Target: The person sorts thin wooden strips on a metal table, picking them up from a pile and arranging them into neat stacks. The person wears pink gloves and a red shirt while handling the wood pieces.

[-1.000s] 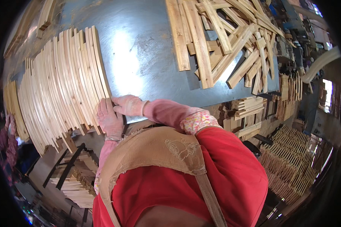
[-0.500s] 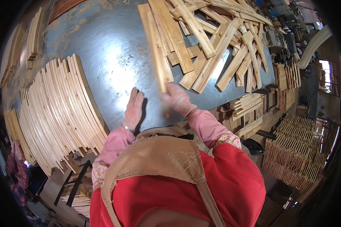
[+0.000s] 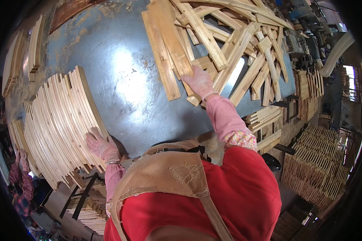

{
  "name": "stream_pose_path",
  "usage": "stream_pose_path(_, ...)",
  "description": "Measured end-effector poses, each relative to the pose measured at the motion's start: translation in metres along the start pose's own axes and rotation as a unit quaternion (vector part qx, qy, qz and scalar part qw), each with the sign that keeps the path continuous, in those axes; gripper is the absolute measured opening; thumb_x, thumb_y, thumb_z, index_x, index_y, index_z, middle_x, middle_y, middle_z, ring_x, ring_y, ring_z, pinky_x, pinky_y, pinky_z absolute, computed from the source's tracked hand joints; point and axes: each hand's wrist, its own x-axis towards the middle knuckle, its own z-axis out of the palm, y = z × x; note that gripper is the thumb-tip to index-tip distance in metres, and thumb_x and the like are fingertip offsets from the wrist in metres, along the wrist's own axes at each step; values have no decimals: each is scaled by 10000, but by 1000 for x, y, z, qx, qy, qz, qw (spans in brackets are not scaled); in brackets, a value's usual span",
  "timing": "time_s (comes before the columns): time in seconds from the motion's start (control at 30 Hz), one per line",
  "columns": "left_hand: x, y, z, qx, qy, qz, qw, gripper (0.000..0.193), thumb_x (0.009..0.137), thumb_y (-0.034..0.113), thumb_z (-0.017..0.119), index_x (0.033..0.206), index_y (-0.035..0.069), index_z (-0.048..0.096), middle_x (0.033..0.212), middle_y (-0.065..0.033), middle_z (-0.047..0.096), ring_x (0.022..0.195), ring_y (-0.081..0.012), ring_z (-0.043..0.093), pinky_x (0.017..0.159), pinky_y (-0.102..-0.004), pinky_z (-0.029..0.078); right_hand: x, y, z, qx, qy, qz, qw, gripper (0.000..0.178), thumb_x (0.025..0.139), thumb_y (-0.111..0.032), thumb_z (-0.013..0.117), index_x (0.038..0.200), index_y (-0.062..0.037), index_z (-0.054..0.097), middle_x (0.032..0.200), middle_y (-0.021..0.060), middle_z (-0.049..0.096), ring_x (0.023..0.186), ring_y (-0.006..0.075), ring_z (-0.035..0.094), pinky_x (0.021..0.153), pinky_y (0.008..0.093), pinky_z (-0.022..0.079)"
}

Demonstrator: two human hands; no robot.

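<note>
My right hand [image 3: 200,82], in a pale pink glove, is closed on the near end of a wooden board [image 3: 171,40] at the left side of a loose pile. Another flat board [image 3: 161,56] lies just left of it. My left hand [image 3: 102,146], gloved too, rests with fingers stretched out on the near right part of a tight row of slats [image 3: 62,124]. These slats stand side by side on the left of the metal-topped table [image 3: 108,48]. The left palm's underside is hidden.
Crisscrossed boards [image 3: 237,60] cover the table's far right. More slats [image 3: 36,44] lie at the far left. Stacked wood [image 3: 265,120] stands beyond the right table edge, with a large slat stack [image 3: 313,160] farther right. Another person's hands [image 3: 22,158] show at the lower left.
My left hand has moved left from the table's middle onto the slat row. My right hand no longer holds the blurred slat; it has reached forward and right onto a board in the pile.
</note>
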Motion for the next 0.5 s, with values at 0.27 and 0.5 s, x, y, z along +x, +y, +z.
stream_pose_path(0.27, 78, 55, -146, -1, 43, 311, 949, 645, 913, 510, 810, 1422, 151, 644, 1344, -149, 688, 1249, -293, 660, 1110, -510, 488, -3, -32, -54, -234, -76, -488, 837, 380, 900, -444, 743, 1111, -128, 734, 931, 140, 756, 919, 365, 745, 818, 491, 581)
stream_pose_path(0.5, 40, 1, -90, -286, -238, -3, 928, 505, 968, 477, 753, 1236, 50, 742, 1060, -165, 795, 939, -357, 753, 843, -454, 577, 137, 37, -35, -117, 331, -145, 925, 653, 841, -372, 779, 1401, -76, 619, 1375, 201, 652, 1271, 436, 633, 1075, 513, 506)
